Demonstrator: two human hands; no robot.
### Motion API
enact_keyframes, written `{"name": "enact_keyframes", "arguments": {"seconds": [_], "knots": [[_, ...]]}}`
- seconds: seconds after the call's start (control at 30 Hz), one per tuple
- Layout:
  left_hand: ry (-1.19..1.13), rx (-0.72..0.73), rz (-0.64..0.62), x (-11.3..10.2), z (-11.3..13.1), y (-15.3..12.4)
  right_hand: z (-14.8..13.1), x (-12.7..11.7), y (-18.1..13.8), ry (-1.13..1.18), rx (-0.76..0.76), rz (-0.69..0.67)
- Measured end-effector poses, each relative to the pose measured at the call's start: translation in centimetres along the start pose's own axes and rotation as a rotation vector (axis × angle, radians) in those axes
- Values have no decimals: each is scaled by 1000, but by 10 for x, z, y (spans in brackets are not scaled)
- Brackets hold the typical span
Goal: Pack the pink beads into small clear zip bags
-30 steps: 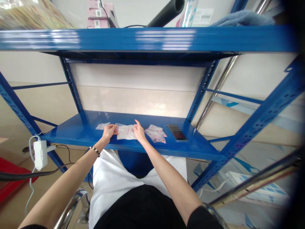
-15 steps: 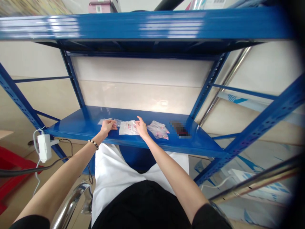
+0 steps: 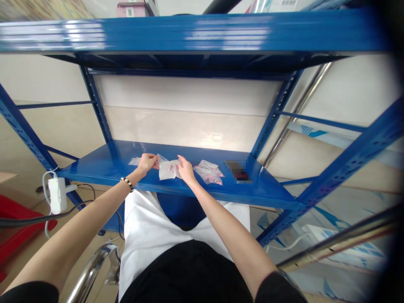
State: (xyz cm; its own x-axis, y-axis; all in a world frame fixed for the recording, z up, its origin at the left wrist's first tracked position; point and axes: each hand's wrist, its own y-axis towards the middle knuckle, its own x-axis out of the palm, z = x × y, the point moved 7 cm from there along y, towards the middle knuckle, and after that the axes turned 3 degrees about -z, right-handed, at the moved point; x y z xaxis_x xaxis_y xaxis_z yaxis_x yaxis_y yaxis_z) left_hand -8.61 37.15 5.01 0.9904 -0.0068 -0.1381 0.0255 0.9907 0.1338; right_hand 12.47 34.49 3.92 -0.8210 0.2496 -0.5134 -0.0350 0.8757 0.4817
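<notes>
On the blue shelf, a small clear plastic bag (image 3: 167,170) with pink bits in it lies between my hands. My right hand (image 3: 185,169) grips the right side of this bag, thumb and fingers closed on its edge, the index finger raised. Just left of it, my left hand (image 3: 149,162) has its fingertips pinched together at a piece of clear film (image 3: 162,158) by the bag's upper left corner. What sits in that pinch is too small to make out. Another clear bag (image 3: 134,161) lies partly behind my left hand. Right of my right hand rests a pile of clear bags (image 3: 208,171) with pink pieces.
A blurred-out dark object (image 3: 239,171) lies at the shelf's right. An upper blue shelf beam (image 3: 189,33) spans overhead, and blue posts (image 3: 94,105) stand at the sides. A white power strip (image 3: 58,195) with cables hangs at left, near a chrome tube (image 3: 94,269).
My left hand has moved slightly right and up, closer to the bag. My right hand has shifted a little left, still on the bag.
</notes>
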Motion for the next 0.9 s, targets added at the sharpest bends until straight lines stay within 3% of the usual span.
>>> {"name": "enact_keyframes", "arguments": {"seconds": [0.13, 0.47, 0.77, 0.9], "knots": [[51, 14, -34, 8, 14, 8, -6, 4, -1, -12, -77, -42], [228, 70, -62, 23, 33, 11, 3, 7, 1, 31, -21, -46], [339, 165, -121, 31, 74, 13, 4, 6, 1, 98, -13, -53], [314, 186, -92, 30, 73, 5, -3, -1, 0, 142, 8, 1]]}}
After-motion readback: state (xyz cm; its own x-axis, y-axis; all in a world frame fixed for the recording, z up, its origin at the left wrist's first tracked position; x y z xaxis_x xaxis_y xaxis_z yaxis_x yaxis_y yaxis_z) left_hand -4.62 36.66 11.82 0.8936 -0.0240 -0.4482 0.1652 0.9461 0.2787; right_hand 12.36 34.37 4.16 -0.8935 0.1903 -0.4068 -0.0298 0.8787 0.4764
